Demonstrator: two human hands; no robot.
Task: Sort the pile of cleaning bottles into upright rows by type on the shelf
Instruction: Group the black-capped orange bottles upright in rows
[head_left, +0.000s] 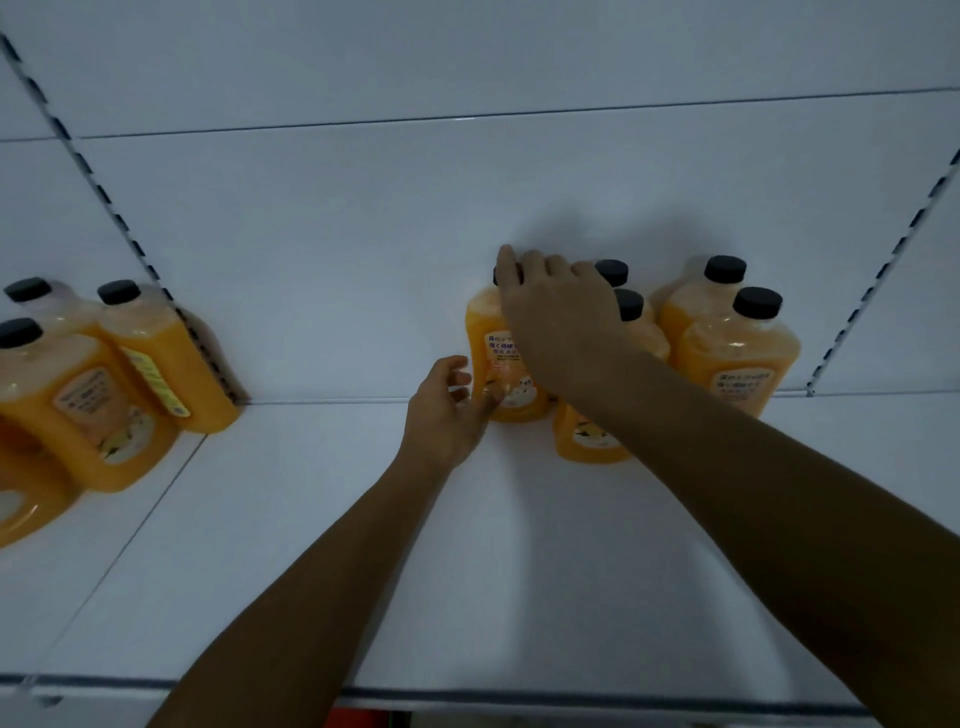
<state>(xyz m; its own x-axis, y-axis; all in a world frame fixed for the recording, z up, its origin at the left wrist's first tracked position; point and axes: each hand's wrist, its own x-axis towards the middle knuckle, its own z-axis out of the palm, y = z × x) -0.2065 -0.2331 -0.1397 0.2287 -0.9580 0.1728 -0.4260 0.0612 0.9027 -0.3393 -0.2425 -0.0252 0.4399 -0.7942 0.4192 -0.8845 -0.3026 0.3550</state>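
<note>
Currently, a group of orange bottles (98, 395) with black caps is standing at the 9 o'clock edge of the white shelf (311, 519), beyond a slotted upright; at least one more orange bottle is lying partly cut off at the frame's edge below them. Nearer the middle, the left hand (447, 410) is reaching in from 6 o'clock with its fingers loosely spread, the fingertips touching the lower label area of the leftmost bottle (498, 364) of the right-hand group. Directly at 12 o'clock from that hand, the right hand (556, 306) is curling over the top of the same bottle, gripping it around the cap and shoulder. Just beside it at 3 o'clock, a second pair of bottles (592, 441) is standing partly hidden behind the right forearm. At the far 3 o'clock end, two more upright bottles (737, 353) are standing one behind the other, against the back panel.
</note>
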